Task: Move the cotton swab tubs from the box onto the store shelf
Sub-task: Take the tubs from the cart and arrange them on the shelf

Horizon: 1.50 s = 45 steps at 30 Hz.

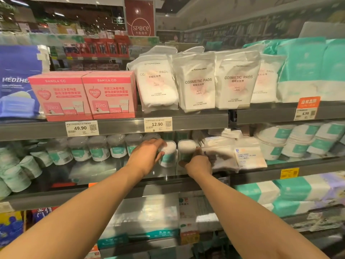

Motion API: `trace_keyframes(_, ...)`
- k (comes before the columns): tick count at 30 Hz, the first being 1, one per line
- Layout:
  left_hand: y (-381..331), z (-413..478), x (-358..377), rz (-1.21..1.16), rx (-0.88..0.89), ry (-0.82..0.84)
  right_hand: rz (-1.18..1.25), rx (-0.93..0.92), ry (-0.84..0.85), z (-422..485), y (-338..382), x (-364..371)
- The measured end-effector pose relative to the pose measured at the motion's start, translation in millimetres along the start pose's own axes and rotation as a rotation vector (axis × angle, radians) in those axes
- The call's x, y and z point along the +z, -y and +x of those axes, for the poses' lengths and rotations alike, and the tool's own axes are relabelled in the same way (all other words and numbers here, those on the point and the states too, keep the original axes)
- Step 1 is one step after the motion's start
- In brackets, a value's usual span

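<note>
Head view: left hand grips a cotton swab tub, upright on the middle shelf. Right hand grips a second tub just beside it, low against the shelf. Row of like tubs stands to the left; cotton swab packet lies right.

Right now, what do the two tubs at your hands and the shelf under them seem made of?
Left tub: probably clear glossy plastic; white swab tips show through above a teal label. Right tub: same look. Shelf: likely grey painted metal, smooth, with faint reflections.
</note>
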<state>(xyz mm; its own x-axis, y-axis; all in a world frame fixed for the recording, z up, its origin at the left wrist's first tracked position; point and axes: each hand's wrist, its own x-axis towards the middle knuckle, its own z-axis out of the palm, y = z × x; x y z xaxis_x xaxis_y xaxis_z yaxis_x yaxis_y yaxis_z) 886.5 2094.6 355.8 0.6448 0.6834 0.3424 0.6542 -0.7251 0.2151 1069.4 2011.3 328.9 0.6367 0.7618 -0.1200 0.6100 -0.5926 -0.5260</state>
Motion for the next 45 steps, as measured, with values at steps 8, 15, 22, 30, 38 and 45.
trace_keyframes(8, 7, 16, 10, 0.125, 0.067, 0.043, 0.004, 0.081, 0.026, 19, 8, 1)
trace_keyframes(15, 3, 29, 16, 0.271, 0.010, 0.076, 0.089, 0.048, -0.022, 40, 16, 4)
trace_keyframes(22, 5, 50, 29, 0.326, -0.078, 0.155, 0.111, 0.055, -0.009, 62, 21, 12)
trace_keyframes(30, -11, 39, 26, 0.260, -0.086, 0.073, 0.150, 0.064, 0.044, 57, 19, 11)
trace_keyframes(38, -34, 17, 24, -0.217, -0.304, 0.033, 0.236, 0.093, -0.047, 12, 10, -1)
trace_keyframes(45, -75, -8, 21, -0.552, -0.202, 0.048, 0.407, 0.099, -0.272, -70, -28, -26)
